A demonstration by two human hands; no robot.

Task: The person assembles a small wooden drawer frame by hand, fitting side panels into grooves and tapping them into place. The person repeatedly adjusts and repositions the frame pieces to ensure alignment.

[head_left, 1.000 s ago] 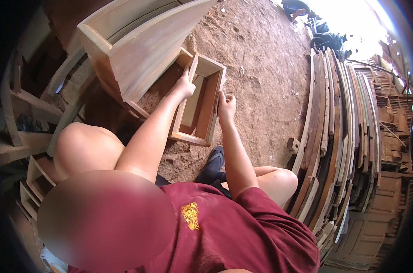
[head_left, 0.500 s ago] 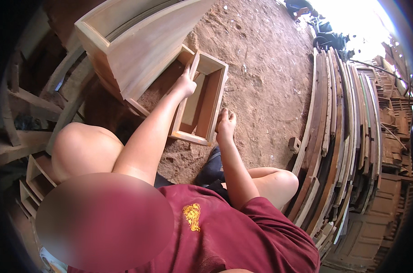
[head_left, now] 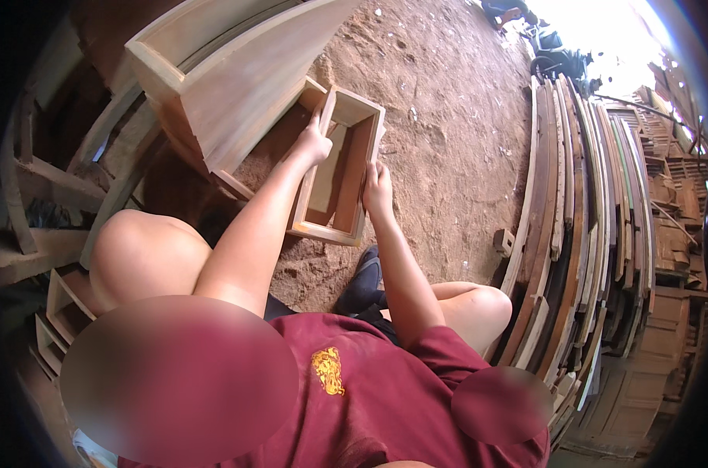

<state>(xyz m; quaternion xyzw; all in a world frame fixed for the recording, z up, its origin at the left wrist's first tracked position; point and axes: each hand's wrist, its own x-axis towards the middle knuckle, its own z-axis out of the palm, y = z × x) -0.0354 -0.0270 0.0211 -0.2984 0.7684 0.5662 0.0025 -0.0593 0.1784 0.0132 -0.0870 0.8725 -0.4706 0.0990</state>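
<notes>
Over the earth floor (head_left: 447, 140), beside a pale cabinet (head_left: 253, 90), our left hand (head_left: 315, 146) grips a wooden box (head_left: 323, 232); our right hand (head_left: 378, 191) is at its outer side, grasp unclear. Planks (head_left: 557, 226) lie stacked at right.

The upper right is washed out by daylight; the left side is sunk in shadow. The planks (head_left: 576, 226) are bowed by fisheye distortion, the rim is blackened, and the shirt (head_left: 385, 382) is partly masked by blurred ovals.

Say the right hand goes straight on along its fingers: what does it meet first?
Likely the outer side of the wooden box, close beside the right hand; contact and depth are unclear here.
</notes>
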